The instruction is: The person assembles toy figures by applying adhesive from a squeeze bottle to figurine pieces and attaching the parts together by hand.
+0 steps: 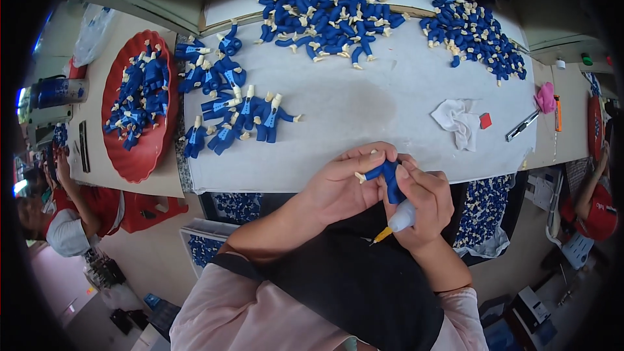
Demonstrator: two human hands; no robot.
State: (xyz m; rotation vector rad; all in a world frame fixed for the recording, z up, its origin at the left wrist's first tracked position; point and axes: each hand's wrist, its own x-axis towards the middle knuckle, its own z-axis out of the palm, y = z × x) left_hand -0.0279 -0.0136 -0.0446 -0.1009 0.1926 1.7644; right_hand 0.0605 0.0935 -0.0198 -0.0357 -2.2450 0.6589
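Observation:
In front of my chest, at the table's near edge, I hold a small blue toy figure (pixel 392 184) with a cream-coloured hand on its outstretched arm. My left hand (pixel 341 182) pinches it at the top and side. My right hand (pixel 426 201) closes on its other side, with fingertips meeting those of the left. Tucked in the right palm is a white squeeze bottle (pixel 403 216), its yellow nozzle with a fine tip pointing down toward my lap. Part of the figure is hidden behind my fingers. Assembled blue figures (pixel 247 114) lie at the table's left.
A red scalloped tray (pixel 134 166) of blue figures stands at left. Loose blue arms pile up at the back (pixel 325 13) and back right (pixel 478 39). A crumpled white cloth (pixel 458 120), red block (pixel 485 121) and utility knife (pixel 522 126) lie right. People sit on both sides.

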